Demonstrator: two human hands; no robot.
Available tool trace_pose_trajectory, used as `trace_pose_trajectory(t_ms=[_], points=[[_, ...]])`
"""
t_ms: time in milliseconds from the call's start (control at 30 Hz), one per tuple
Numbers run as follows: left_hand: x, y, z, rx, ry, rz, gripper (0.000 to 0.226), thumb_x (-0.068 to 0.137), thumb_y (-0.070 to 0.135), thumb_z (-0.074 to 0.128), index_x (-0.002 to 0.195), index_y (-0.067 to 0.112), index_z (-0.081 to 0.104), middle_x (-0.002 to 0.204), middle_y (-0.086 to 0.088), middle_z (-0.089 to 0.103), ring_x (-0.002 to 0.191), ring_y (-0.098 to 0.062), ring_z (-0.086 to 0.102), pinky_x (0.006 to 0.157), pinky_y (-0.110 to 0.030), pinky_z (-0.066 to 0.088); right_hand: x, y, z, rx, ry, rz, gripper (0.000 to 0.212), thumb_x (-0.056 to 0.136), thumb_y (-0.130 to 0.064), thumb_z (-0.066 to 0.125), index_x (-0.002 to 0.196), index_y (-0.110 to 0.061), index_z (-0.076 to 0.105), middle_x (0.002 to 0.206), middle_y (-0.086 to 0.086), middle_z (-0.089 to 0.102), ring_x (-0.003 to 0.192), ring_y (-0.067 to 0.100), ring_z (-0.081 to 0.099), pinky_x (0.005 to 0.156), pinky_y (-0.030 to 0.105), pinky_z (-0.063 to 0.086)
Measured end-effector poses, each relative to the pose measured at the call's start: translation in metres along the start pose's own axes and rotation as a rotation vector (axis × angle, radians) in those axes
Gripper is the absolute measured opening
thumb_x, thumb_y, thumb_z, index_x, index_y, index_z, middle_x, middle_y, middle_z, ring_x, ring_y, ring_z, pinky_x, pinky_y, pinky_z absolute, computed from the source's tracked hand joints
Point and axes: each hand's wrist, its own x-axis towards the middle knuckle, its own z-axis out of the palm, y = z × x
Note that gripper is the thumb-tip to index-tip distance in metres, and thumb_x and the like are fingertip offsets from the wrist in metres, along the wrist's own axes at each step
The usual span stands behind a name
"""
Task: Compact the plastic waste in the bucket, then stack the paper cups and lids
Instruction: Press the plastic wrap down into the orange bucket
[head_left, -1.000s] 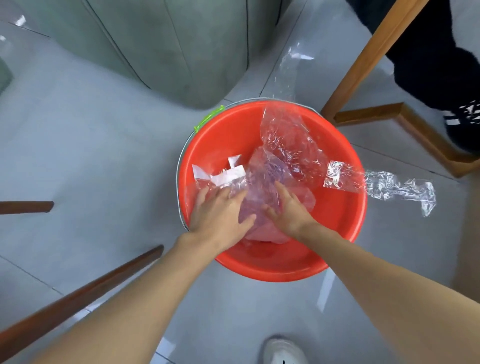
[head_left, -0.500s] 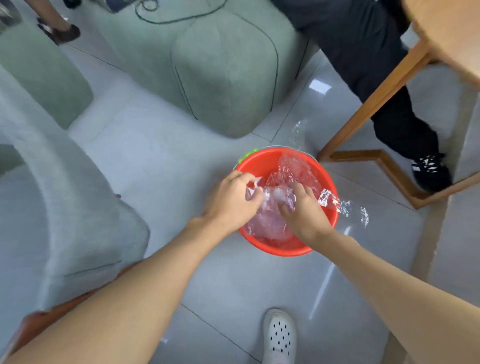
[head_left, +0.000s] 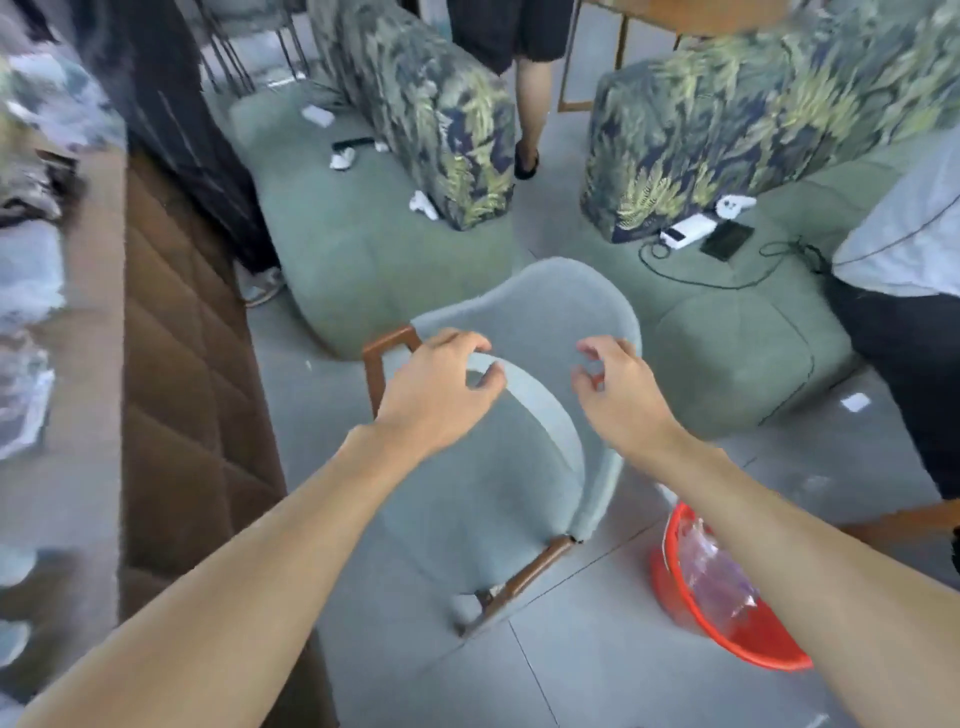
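Observation:
The red bucket (head_left: 675, 592) stands on the grey floor at the lower right, partly behind my right forearm. Crumpled clear plastic waste (head_left: 719, 571) fills it. Both hands are raised in the air, well away from the bucket, in front of a grey-green chair (head_left: 524, 467). My left hand (head_left: 441, 395) has loosely curled fingers and holds nothing. My right hand (head_left: 615, 395) is likewise loosely curled and empty. No paper cups or lids can be made out in this blurred view.
A brown quilted counter front (head_left: 187, 395) runs along the left, with blurred items on top. Green ottomans (head_left: 363, 234) and leaf-patterned sofa backs (head_left: 436, 104) stand beyond. A seated person (head_left: 904, 291) is at right; another person's legs (head_left: 524, 104) stand far back.
My hands have let go of the plastic and lifted out of the bucket. The view has swung up and left, so the bucket now sits low on the right.

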Motion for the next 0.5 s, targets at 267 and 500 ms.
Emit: trace_pose_trajectory(t_ms=[267, 500], points=[[-0.064, -0.172, -0.190, 0.093, 0.248, -0.310, 0.032, 0.096, 0.044, 0.054, 0.119, 0.024, 0.063, 0.116, 0.007, 0.062, 0.107, -0.016, 0.058, 0.082, -0.032, 0.044, 0.032, -0.226, 0.150, 0.056, -0.211, -0.311, 0.020, 0.094, -0.016, 0.051, 0.111, -0.013, 0.060, 0.115, 0.001, 0.052, 0.077, 0.010, 0.054, 0.077, 0.023, 0.038], [-0.121, -0.298, -0.288, 0.127, 0.385, -0.647, 0.023, 0.091, 0.038, 0.057, 0.104, 0.022, 0.066, 0.107, 0.003, 0.065, 0.103, -0.024, 0.062, 0.086, -0.035, 0.050, 0.050, -0.383, 0.284, 0.112, -0.434, -0.511, 0.017, 0.092, -0.017, 0.051, 0.104, -0.014, 0.062, 0.104, 0.003, 0.058, 0.084, 0.016, 0.056, 0.079, 0.028, 0.043]])
